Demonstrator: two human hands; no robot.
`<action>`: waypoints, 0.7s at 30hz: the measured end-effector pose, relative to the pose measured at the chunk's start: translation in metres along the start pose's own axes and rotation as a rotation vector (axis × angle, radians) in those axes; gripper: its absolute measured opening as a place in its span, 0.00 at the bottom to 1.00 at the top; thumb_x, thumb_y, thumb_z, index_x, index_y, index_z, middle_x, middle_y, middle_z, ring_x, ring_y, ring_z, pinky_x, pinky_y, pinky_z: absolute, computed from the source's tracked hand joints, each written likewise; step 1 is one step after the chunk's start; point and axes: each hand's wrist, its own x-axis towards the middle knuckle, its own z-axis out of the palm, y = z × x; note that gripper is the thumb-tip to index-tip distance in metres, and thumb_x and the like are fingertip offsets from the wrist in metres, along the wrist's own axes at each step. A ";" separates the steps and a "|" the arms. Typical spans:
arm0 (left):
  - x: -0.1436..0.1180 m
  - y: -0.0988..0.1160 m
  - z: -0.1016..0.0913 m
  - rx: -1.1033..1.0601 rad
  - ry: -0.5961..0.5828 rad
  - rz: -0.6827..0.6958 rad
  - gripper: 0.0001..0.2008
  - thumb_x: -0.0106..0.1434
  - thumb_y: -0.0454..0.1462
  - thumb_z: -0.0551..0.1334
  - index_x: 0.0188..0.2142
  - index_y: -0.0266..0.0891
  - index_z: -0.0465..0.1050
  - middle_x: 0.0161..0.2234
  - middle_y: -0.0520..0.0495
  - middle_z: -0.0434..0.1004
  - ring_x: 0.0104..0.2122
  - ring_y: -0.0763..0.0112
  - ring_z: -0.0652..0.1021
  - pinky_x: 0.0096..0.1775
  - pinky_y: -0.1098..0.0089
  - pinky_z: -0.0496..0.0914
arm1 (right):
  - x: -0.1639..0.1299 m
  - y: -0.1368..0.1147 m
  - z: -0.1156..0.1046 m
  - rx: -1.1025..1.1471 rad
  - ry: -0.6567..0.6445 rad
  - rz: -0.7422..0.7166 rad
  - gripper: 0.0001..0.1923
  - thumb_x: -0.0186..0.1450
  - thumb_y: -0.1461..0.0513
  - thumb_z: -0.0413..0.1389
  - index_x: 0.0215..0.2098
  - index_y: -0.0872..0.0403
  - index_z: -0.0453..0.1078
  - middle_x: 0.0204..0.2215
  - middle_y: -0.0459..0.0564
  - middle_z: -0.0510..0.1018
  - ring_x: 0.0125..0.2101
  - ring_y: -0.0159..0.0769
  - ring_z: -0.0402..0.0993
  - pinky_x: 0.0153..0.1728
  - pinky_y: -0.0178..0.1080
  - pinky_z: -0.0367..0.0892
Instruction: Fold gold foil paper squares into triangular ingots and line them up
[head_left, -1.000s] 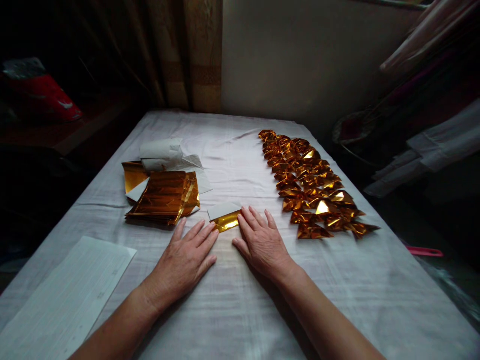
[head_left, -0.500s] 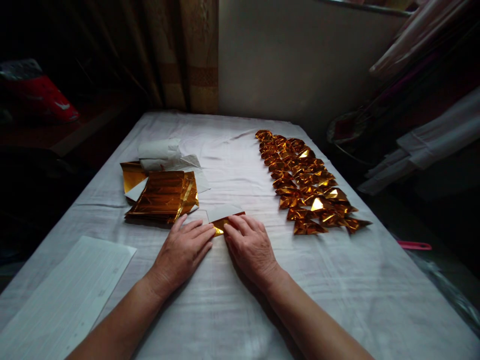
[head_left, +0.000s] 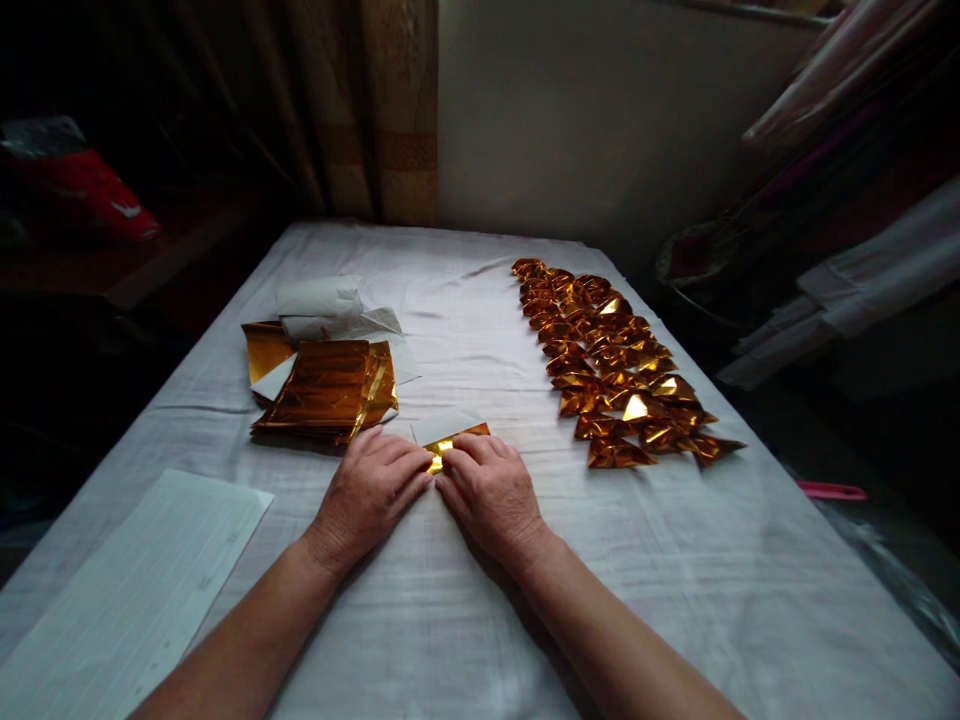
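A partly folded sheet of gold foil paper (head_left: 444, 446), white on its back, lies on the cloth between my hands. My left hand (head_left: 369, 488) has its fingers bent and pressed together at the sheet's left side. At its right side my right hand (head_left: 489, 492) pinches the near edge with curled fingers. Both thumbs are mostly hidden. Just beyond my left hand is a stack of gold foil sheets (head_left: 319, 388). Over to the right, folded gold foil pieces (head_left: 615, 375) stand in several rows.
A white cloth (head_left: 420, 620) covers the table. Crumpled white paper (head_left: 322, 305) lies behind the stack, and a lined sheet of paper (head_left: 150, 590) lies at the left. Beyond the far edge are a curtain (head_left: 405, 110) and a wall (head_left: 540, 120).
My right hand has shifted slightly left and its fingers are more curled. The hands are closer together, and the gold strip between them catches more light.
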 end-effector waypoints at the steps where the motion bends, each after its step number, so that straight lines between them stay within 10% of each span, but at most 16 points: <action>1: 0.000 -0.001 -0.001 -0.011 -0.007 0.002 0.10 0.70 0.41 0.56 0.42 0.43 0.75 0.40 0.49 0.81 0.42 0.65 0.77 0.56 0.56 0.61 | 0.000 0.001 0.001 -0.007 0.007 -0.001 0.09 0.68 0.55 0.57 0.42 0.50 0.74 0.45 0.50 0.78 0.43 0.40 0.69 0.43 0.41 0.61; 21: 0.004 -0.002 0.004 -0.006 0.038 0.011 0.15 0.72 0.42 0.53 0.36 0.42 0.77 0.35 0.49 0.80 0.37 0.67 0.76 0.52 0.60 0.65 | 0.001 0.003 0.010 -0.001 0.097 -0.059 0.10 0.70 0.56 0.53 0.38 0.50 0.75 0.40 0.49 0.79 0.40 0.37 0.70 0.41 0.38 0.60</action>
